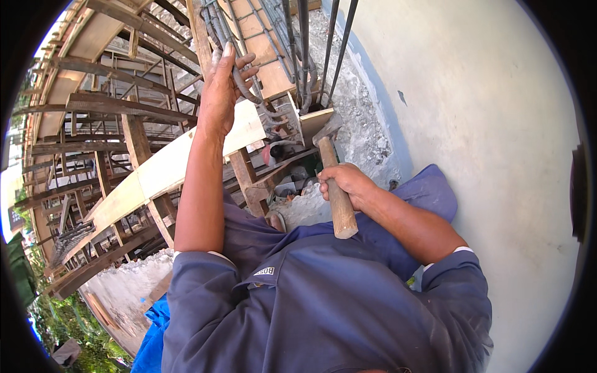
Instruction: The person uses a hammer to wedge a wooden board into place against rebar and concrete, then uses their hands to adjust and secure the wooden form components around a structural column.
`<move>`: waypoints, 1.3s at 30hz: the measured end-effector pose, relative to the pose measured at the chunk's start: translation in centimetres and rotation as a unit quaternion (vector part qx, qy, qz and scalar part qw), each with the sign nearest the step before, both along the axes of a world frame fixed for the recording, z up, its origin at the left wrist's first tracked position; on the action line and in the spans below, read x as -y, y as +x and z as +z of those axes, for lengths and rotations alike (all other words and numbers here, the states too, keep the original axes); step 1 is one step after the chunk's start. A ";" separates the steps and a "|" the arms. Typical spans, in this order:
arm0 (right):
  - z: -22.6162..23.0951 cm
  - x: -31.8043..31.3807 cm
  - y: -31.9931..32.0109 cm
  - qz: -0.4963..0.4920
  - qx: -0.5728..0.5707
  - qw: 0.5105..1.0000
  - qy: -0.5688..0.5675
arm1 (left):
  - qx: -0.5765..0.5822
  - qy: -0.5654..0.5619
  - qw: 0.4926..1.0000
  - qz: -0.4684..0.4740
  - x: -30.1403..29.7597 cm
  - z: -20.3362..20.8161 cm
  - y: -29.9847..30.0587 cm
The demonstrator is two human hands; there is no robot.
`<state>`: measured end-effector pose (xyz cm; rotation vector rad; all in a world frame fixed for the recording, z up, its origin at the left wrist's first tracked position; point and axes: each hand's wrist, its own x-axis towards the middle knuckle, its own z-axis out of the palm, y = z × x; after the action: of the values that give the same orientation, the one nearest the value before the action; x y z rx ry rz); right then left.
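My left hand reaches up with its fingers curled round the hooked end of a bent rebar. Beside it lies a cage of tied reinforcing bars over wooden form boards. In my right hand is a hammer with a thick wooden handle, gripped partway along. The hammer's head points away from me, close to the end of a plywood form board. Several upright dark bars rise just beyond that board.
A smooth pale wall runs along my right, with rough broken concrete at its foot. Timber scaffolding fills the left, crossed by a long plywood board. Below, a person is partly visible between the timbers. A blue sheet hangs at lower left.
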<state>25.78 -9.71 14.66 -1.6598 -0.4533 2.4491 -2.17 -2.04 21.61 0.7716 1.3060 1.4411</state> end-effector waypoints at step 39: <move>-1.9 -1.0 0.5 -0.035 0.047 0.998 0.027 | -0.071 -0.037 0.995 -0.066 0.9 0.0 0.9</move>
<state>26.30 -8.71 12.79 -1.7429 -0.4619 2.2969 -1.31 -2.99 21.57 0.9062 1.3810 1.2443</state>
